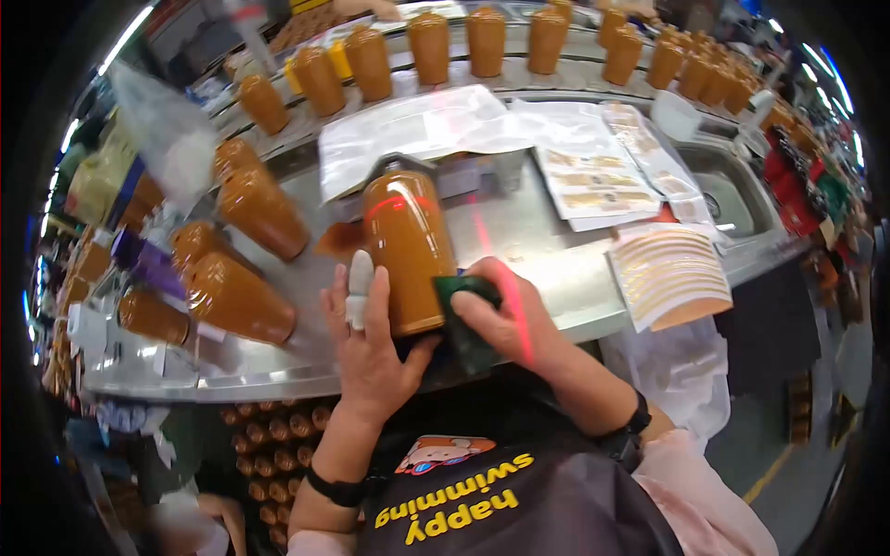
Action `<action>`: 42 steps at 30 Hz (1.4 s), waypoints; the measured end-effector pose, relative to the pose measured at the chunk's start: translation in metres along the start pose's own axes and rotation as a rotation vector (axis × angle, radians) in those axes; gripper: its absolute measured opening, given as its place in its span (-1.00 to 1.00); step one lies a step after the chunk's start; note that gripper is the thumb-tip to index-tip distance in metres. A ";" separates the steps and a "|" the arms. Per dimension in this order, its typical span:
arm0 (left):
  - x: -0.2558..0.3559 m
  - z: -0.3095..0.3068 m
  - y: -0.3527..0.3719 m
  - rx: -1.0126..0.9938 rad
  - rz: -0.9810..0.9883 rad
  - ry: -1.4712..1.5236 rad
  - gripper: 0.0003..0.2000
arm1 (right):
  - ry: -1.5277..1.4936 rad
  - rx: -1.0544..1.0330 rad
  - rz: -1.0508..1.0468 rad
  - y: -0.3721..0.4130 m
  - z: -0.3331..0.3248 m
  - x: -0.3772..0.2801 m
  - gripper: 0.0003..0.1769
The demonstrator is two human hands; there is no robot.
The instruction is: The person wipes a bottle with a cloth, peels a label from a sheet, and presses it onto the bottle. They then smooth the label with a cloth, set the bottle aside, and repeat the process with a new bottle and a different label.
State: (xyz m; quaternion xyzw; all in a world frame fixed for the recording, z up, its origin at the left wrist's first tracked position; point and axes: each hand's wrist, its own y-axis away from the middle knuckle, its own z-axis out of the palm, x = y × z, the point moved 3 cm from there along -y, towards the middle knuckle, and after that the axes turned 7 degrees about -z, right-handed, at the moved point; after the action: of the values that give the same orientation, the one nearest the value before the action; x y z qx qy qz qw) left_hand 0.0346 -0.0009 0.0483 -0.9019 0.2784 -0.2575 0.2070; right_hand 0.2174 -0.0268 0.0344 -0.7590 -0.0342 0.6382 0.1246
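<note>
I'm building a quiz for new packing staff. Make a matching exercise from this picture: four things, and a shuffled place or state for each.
1. green pad
2. nearest bottle
3. stack of curved labels
4. white finger cover

A. on the left hand
B. lying on the steel table
C. near the table's right edge
D. gripped by the right hand

Pairs: 1-D, 2-B, 3-C, 4-A

grips 2: left grip [371,347], right grip [508,320] | held bottle [408,246] 1, between grips | pad [461,329] 1 | lying bottles [262,211] about 6, left of grips | standing bottles [486,42] over 12, beyond grips | label stack [672,278] 1, right of grips
</note>
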 end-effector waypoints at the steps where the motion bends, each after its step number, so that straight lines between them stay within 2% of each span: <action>1: 0.006 -0.001 -0.006 -0.027 0.077 -0.071 -0.27 | 0.001 -0.020 -0.036 0.000 -0.001 -0.002 -0.77; 2: 0.009 0.004 -0.010 -0.051 0.161 -0.137 -0.30 | 0.008 -0.035 -0.069 0.001 -0.003 -0.004 -0.76; 4: -0.001 0.012 -0.007 -0.011 0.166 0.007 -0.21 | 0.090 -0.001 -0.198 0.004 -0.012 -0.002 -0.76; 5: -0.006 0.014 0.000 0.011 0.126 0.018 -0.23 | 0.192 -0.098 0.015 0.004 -0.023 -0.002 -0.72; 6: -0.013 0.017 0.007 0.002 0.053 0.030 -0.27 | 0.254 -0.028 -0.045 0.003 -0.038 0.000 -0.70; 8: -0.014 0.018 0.004 0.040 0.047 0.147 -0.28 | 0.382 0.081 -0.158 0.006 -0.072 0.008 -0.65; 10: -0.026 0.027 0.015 -0.008 -0.121 0.354 -0.24 | 0.436 0.155 -0.227 -0.005 -0.129 0.012 -0.51; 11: -0.026 0.028 0.018 -0.002 -0.137 0.397 -0.23 | 0.739 0.199 -0.383 -0.015 -0.165 0.022 -0.46; 12: -0.027 0.030 0.018 0.004 -0.151 0.439 -0.22 | 0.817 0.262 -0.292 -0.029 -0.204 0.033 -0.47; 13: -0.028 0.032 0.018 0.007 -0.165 0.479 -0.20 | 0.890 0.249 -0.087 -0.046 -0.246 0.041 -0.47; 15: -0.035 0.035 0.024 -0.003 -0.184 0.505 -0.18 | 1.247 0.251 0.076 -0.069 -0.330 0.091 -0.54; 16: -0.038 0.037 0.026 -0.007 -0.197 0.516 -0.17 | 1.419 0.264 0.190 -0.073 -0.354 0.102 -0.57; 19: -0.040 0.038 0.030 -0.021 -0.231 0.541 -0.13 | 1.570 0.090 0.420 -0.079 -0.389 0.108 -0.61; 22: -0.051 0.043 0.039 -0.019 -0.250 0.557 -0.08 | 1.586 0.129 0.446 -0.087 -0.422 0.105 -0.64; 23: -0.052 0.043 0.037 -0.017 -0.248 0.557 -0.08 | 1.661 0.283 0.293 -0.095 -0.453 0.136 -0.74; 26: -0.072 0.044 0.048 -0.021 -0.254 0.504 -0.05 | 1.266 0.258 0.811 -0.109 -0.499 0.163 -0.76; 29: -0.068 0.045 0.049 -0.037 -0.293 0.548 -0.04 | 1.132 0.438 0.550 -0.103 -0.488 0.151 -0.68; 32: -0.071 0.044 0.054 -0.034 -0.304 0.574 -0.04 | 1.611 0.515 0.066 -0.124 -0.461 0.138 -0.69; 33: -0.076 0.047 0.057 -0.025 -0.299 0.576 -0.04 | 1.574 0.406 -0.047 -0.138 -0.442 0.125 -0.74; 36: -0.074 0.045 0.058 -0.022 -0.287 0.555 -0.05 | 0.992 0.194 0.278 -0.186 -0.391 0.104 -0.76; 39: -0.059 0.044 0.049 -0.055 -0.266 0.589 -0.07 | 0.989 0.024 0.376 -0.216 -0.364 0.137 -0.73; 42: -0.048 0.041 0.040 -0.094 -0.211 0.580 -0.12 | 1.630 0.197 0.055 -0.234 -0.371 0.201 -0.79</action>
State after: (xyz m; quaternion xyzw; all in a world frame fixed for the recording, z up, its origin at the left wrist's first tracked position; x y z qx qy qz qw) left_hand 0.0086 0.0069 -0.0211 -0.8234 0.2422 -0.5109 0.0492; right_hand 0.6417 0.1883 -0.0466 -0.9705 0.1417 -0.1103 0.1606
